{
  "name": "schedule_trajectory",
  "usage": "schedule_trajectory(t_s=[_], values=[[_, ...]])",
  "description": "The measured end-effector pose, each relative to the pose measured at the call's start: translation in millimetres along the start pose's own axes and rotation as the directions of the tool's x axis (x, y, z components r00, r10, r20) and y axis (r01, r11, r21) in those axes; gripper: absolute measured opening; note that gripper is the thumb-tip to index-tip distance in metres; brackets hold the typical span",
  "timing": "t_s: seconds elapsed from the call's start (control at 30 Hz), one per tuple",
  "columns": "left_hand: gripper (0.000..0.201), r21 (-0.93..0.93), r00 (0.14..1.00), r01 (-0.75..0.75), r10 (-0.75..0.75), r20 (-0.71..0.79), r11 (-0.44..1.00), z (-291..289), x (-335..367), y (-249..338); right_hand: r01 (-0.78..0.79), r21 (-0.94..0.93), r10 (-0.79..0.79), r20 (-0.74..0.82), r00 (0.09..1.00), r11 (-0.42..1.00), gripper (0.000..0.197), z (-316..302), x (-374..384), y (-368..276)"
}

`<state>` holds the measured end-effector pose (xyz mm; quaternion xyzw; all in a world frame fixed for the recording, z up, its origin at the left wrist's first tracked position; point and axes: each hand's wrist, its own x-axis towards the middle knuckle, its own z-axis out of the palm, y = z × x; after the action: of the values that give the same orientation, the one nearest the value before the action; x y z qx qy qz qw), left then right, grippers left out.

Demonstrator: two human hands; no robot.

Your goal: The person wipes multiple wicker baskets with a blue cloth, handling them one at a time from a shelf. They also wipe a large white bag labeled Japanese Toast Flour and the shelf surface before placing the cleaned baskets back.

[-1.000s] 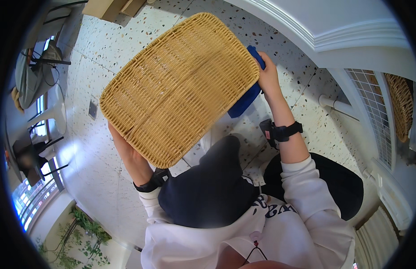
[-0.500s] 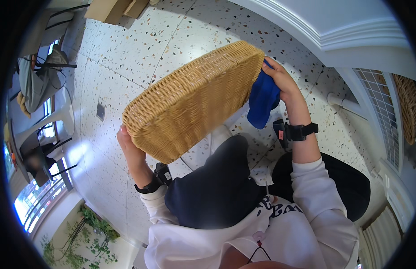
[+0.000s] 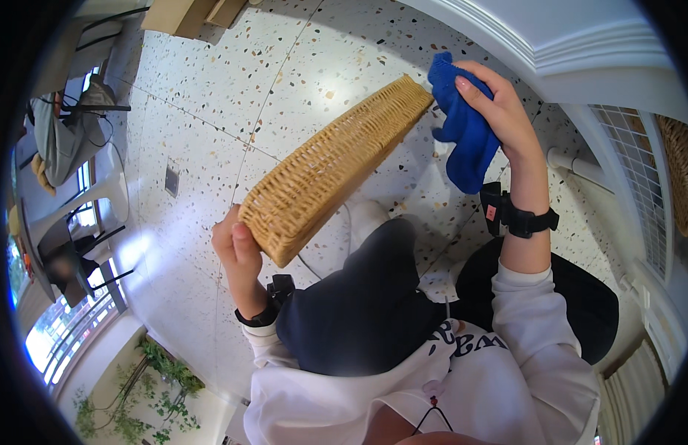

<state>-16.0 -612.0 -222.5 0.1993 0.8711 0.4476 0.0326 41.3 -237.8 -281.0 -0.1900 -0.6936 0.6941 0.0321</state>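
The left hand point(image 3: 238, 248) grasps one corner of a single wicker basket point(image 3: 336, 167), its thumb laid against the woven side. The right hand point(image 3: 503, 107) clasps one blue cloth point(image 3: 466, 141) between thumb and fingers; the cloth hangs in folds just beside the basket's far end, and this hand is apart from the wicker. The basket is held up above the floor, tilted on edge so that one long side wall faces up, and it slants from the left hand toward the cloth.

Two black wrist straps, each with a small device, circle the wrists: one left strap point(image 3: 266, 305) and one right strap point(image 3: 523, 221). Two white sleeves point(image 3: 533, 304) follow, and two knees in dark trousers point(image 3: 351, 311) show below the basket.

Around them spreads a speckled terrazzo floor point(image 3: 203, 96) with one small rectangular plate point(image 3: 172, 180) set in it. To the right are one white pipe point(image 3: 581, 172), one white wire grid point(image 3: 633, 178) and, beyond it, a second woven basket point(image 3: 678, 167). Cardboard point(image 3: 173, 16) lies at the upper left, one box or two, I cannot tell. A green leafy plant point(image 3: 166, 363) shows at the lower left.
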Motion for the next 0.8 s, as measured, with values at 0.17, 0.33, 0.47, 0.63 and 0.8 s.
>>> schedule_trajectory(t_s=[0.17,0.33,0.47,0.63,0.8], values=[[0.057,-0.048,0.998,-0.016,0.018,0.053,0.999,28.0,11.2,11.5,0.71,-0.076,-0.661,0.307,0.685,0.7,0.017,68.7,-23.2,-83.7],[0.053,0.034,0.992,-0.126,0.126,0.0,0.991,47.9,5.7,21.9,0.808,-0.183,-0.728,0.356,0.586,0.561,0.022,108.7,-26.2,-76.5],[0.058,-0.006,0.993,-0.116,0.116,-0.008,0.993,46.3,-4.4,30.4,0.712,-0.365,-0.625,0.342,0.702,0.6,0.021,63.0,7.7,-46.3],[0.059,-0.01,0.996,-0.085,0.085,-0.013,0.996,54.0,-4.5,26.4,0.596,-0.419,-0.57,0.201,0.797,0.685,0.022,57.3,17.5,-22.8],[0.047,0.08,0.967,-0.247,0.241,0.077,0.966,58.6,9.4,25.5,0.804,-0.203,-0.741,0.315,0.594,0.558,0.025,107.3,-32.5,-63.4]])
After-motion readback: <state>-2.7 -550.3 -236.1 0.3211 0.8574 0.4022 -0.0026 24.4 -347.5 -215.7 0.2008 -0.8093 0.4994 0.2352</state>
